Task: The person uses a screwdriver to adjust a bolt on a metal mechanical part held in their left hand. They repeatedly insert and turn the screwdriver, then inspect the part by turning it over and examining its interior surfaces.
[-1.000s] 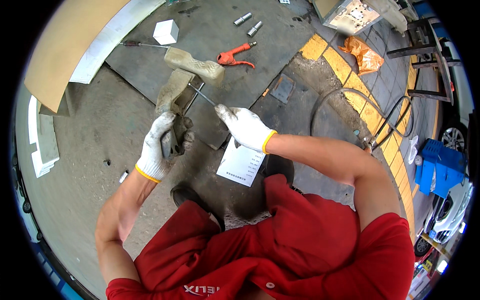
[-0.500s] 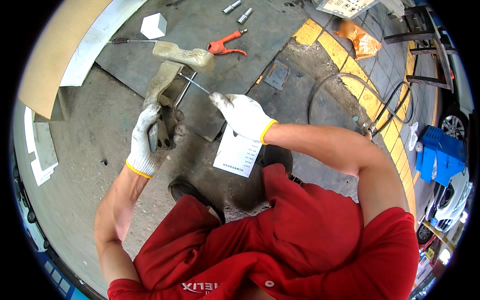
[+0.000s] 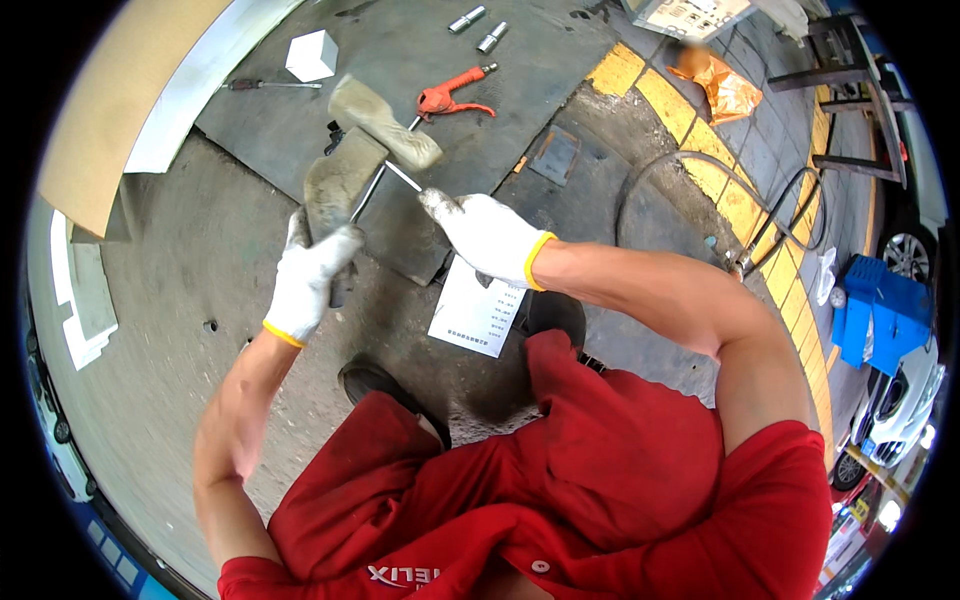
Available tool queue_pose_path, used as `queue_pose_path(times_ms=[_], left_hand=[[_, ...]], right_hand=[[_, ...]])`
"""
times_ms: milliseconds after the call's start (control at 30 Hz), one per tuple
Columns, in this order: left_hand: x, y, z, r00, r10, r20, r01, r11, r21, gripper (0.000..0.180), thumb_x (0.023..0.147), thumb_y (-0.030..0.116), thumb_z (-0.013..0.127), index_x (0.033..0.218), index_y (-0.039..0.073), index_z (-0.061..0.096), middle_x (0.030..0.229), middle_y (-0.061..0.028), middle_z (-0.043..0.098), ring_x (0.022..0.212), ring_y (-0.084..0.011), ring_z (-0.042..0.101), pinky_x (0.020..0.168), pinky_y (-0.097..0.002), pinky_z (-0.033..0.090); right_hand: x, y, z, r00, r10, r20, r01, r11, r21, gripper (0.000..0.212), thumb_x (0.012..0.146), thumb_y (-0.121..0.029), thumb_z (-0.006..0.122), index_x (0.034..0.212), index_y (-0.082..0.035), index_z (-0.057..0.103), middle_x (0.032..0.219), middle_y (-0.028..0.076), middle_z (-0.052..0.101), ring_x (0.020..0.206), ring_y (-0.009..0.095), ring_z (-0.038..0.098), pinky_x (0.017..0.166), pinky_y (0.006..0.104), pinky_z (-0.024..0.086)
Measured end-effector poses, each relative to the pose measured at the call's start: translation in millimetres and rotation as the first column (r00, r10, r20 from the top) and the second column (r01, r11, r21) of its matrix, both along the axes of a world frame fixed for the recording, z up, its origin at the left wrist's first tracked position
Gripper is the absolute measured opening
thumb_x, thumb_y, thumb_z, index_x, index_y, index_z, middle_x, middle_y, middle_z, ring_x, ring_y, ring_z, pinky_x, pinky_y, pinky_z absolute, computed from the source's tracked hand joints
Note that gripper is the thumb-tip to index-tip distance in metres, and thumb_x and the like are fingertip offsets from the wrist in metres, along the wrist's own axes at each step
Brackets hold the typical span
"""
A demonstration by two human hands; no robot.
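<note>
My left hand [image 3: 312, 270], in a white knit glove with a yellow cuff, is closed on a dusty tan, curved part [image 3: 345, 175]. Its lower end is hidden by my fingers. Opposite, my right hand [image 3: 490, 235], gloved alike, grips a thin metal rod [image 3: 403, 177] like a screwdriver shaft; any handle is hidden in the palm. The rod's tip meets or nearly meets the upper right edge of the tan part. A second slim bright rod [image 3: 368, 195] runs along that part's right side. Just beyond lies another tan, wavy piece [image 3: 385, 120] on the dark mat.
Ahead on the mat [image 3: 250, 125] lie a red air blow gun [image 3: 452, 95], a screwdriver [image 3: 270, 85], a white box [image 3: 311, 56] and two metal sockets [image 3: 491, 38]. A printed sheet [image 3: 470, 320] lies near my shoe. At right, a black hose [image 3: 690, 155] loops near a blue bin [image 3: 880, 310].
My left hand has turned the tan part over, so its broad smooth face shows instead of its hollow side. My right hand has barely moved and keeps the rod.
</note>
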State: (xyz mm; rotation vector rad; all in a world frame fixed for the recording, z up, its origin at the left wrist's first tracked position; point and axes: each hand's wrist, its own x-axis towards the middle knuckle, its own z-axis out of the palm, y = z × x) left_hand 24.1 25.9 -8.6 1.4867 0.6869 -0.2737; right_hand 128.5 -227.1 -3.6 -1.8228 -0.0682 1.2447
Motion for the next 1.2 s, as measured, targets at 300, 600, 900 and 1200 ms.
queue_pose_path(times_ms=[300, 600, 900, 1200], left_hand=[[11, -10, 7, 0.992, 0.074, 0.100, -0.059, 0.988, -0.146, 0.071, 0.096, 0.024, 0.083, 0.149, -0.003, 0.044, 0.097, -0.0075, 0.069, 0.073, -0.0145, 0.067, 0.065, -0.0323, 0.056], [-7, -13, -11, 0.999, 0.046, 0.022, -0.046, 0.999, 0.021, 0.046, 0.101, 0.028, 0.072, 0.137, 0.006, 0.054, 0.108, -0.0076, 0.070, 0.083, -0.0183, 0.068, 0.069, -0.0360, 0.059], [-6, -17, 0, 0.991, 0.133, 0.004, -0.131, 0.984, -0.121, 0.036, 0.102, 0.028, 0.070, 0.130, 0.008, 0.059, 0.105, -0.0085, 0.071, 0.080, -0.0187, 0.068, 0.070, -0.0370, 0.058], [-5, -12, -5, 0.992, 0.114, -0.058, -0.124, 0.969, -0.213, 0.037, 0.101, 0.033, 0.072, 0.127, 0.007, 0.063, 0.105, -0.0065, 0.071, 0.083, -0.0170, 0.067, 0.074, -0.0366, 0.057]], right_hand=[[6, 2, -4, 0.954, 0.079, 0.290, -0.048, 0.993, -0.111, 0.076, 0.112, -0.065, 0.039, 0.100, 0.002, 0.073, 0.077, 0.023, 0.069, 0.073, 0.036, 0.073, 0.077, 0.0500, 0.055], [2, 5, -5, 0.971, 0.116, 0.208, -0.101, 0.992, -0.080, 0.075, 0.114, -0.062, 0.036, 0.097, 0.001, 0.072, 0.067, 0.020, 0.065, 0.062, 0.035, 0.070, 0.073, 0.0495, 0.056], [3, 6, -7, 0.985, 0.104, 0.141, -0.095, 0.993, -0.067, 0.074, 0.112, -0.063, 0.041, 0.105, 0.004, 0.073, 0.065, 0.016, 0.063, 0.052, 0.028, 0.065, 0.065, 0.0450, 0.055], [0, 8, -7, 0.994, 0.093, 0.066, -0.092, 0.996, -0.024, 0.080, 0.110, -0.068, 0.044, 0.110, 0.007, 0.070, 0.069, 0.013, 0.056, 0.052, 0.024, 0.061, 0.059, 0.0430, 0.052]])
